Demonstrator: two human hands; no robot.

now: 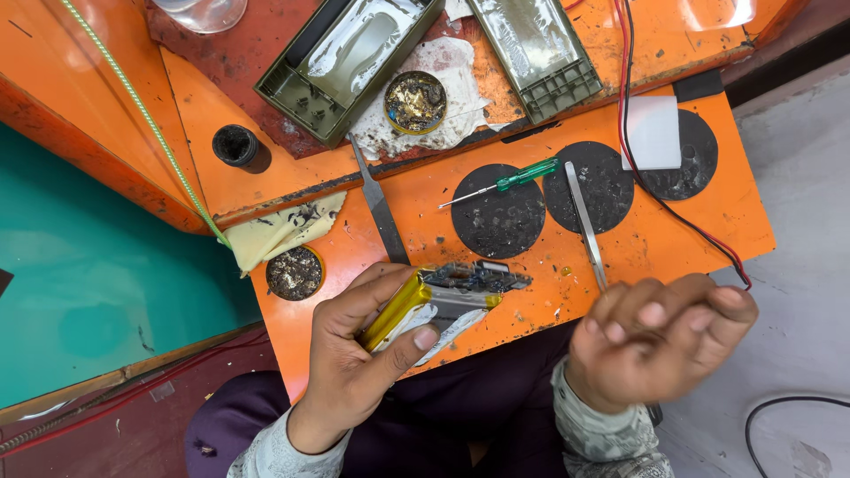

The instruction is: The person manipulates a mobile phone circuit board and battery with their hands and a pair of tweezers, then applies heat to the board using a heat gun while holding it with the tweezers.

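Left hand (pixel 354 350) grips battery pack (pixel 416 310).

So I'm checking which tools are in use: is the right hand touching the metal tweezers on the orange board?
Cannot tell. In the head view the right hand covers the lower tip of the tweezers, hiding any contact or gap.

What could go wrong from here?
The left hand pinches a battery pack whose circuit board overhangs the bench edge; a loose grip might drop it. Tweezers and a screwdriver lie close by and could short exposed contacts.
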